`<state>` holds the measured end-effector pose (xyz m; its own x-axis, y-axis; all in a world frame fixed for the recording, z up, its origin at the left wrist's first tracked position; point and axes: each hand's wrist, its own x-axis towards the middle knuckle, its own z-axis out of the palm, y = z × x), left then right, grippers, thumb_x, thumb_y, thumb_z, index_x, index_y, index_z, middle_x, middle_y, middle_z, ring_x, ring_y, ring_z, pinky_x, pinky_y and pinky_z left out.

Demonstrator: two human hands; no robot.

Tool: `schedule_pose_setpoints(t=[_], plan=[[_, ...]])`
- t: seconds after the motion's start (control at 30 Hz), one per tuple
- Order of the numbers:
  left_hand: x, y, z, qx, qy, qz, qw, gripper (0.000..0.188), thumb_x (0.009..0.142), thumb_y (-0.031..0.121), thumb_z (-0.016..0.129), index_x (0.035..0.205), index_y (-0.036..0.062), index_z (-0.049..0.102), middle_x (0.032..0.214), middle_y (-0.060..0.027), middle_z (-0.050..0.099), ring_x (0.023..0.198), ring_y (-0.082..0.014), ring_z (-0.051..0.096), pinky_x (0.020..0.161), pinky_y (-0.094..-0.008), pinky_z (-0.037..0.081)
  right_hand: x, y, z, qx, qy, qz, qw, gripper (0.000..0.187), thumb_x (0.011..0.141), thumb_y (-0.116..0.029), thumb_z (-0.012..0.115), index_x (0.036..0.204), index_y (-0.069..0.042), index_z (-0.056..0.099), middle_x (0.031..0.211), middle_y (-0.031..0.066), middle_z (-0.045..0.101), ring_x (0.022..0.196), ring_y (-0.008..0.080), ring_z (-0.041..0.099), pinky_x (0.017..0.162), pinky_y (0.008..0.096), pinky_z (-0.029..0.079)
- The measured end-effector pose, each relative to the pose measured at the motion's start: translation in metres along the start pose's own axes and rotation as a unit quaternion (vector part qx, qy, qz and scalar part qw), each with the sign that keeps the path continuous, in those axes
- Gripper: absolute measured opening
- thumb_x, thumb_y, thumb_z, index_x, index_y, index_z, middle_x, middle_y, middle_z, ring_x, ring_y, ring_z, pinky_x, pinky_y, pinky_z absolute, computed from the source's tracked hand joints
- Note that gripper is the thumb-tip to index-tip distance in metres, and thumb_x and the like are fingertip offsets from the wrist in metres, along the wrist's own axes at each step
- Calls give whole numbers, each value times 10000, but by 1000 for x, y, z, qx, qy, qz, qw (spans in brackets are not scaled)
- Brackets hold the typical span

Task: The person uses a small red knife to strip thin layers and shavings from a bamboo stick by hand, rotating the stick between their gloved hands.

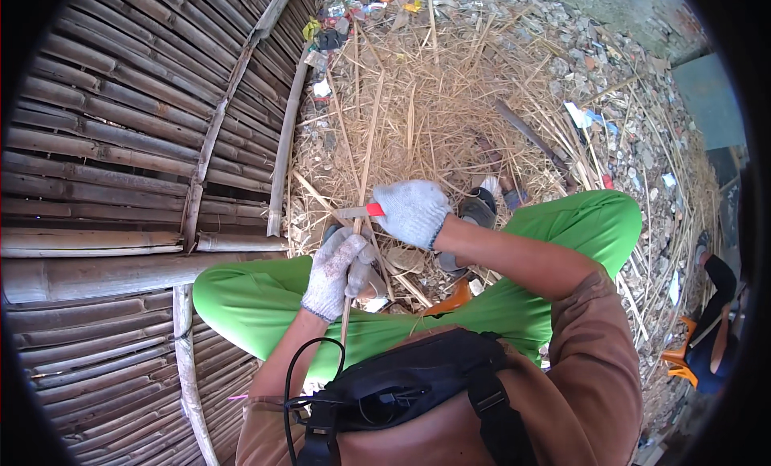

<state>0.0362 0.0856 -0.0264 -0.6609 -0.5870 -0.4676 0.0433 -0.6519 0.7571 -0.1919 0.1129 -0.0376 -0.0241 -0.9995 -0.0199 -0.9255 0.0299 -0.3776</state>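
Observation:
My right hand (414, 212), in a whitish knit glove, is closed on the red handle of a knife (351, 213). The blade points left and lies across a long, thin bamboo strip (371, 137). Lower down, my left hand (331, 272), in a soiled glove of the same kind, is wrapped round that strip. Its far end stretches away over the littered ground, while the near end passes down in front of my green trousers (257, 301). Where exactly the blade's edge meets the strip is too small to tell.
A bamboo slat wall (120, 145) and a pole (289, 137) stand close on the left. Bamboo shavings (450, 97) and rubble cover the ground ahead. A dark stick (534, 137) lies there. At the far right another person (715, 305) sits by an orange stool (679, 358).

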Motion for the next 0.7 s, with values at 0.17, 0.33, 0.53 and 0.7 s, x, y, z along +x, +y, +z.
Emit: schedule_pose_setpoints(t=[0.17, 0.33, 0.53, 0.7], plan=[[-10, 4, 8, 61, 25, 3, 998, 238, 1111, 186, 622, 1271, 12, 601, 836, -50, 655, 452, -76, 478, 371, -232, 370, 27, 37, -10, -23, 24, 74, 997, 270, 958, -354, 669, 961, -91, 727, 845, 157, 772, 802, 350, 787, 705, 535, 633], [-15, 7, 16, 105, 27, 4, 994, 227, 1118, 162, 596, 1270, -7, 597, 818, -47, 638, 451, -76, 491, 372, -227, 402, 63, 99, -25, -48, 82, 145, 985, 339, 994, -394, 634, 985, -73, 745, 920, 171, 792, 877, 389, 786, 774, 553, 627], [-20, 7, 18, 181, 0, 7, 983, 249, 1124, 164, 585, 1289, -22, 576, 810, -52, 638, 446, -87, 513, 391, -236, 444, 99, 193, -56, -59, 56, 305, 949, 423, 1025, -411, 583, 1191, -93, 807, 1191, 220, 790, 1100, 401, 776, 938, 544, 623], [-11, 1, 18, 168, 22, 25, 985, 263, 1126, 176, 592, 1299, -20, 569, 817, -59, 650, 456, -98, 549, 415, -246, 485, 83, 171, -63, -19, 102, 284, 953, 401, 1047, -415, 556, 1169, -102, 776, 1154, 218, 788, 1069, 394, 772, 923, 541, 618]])
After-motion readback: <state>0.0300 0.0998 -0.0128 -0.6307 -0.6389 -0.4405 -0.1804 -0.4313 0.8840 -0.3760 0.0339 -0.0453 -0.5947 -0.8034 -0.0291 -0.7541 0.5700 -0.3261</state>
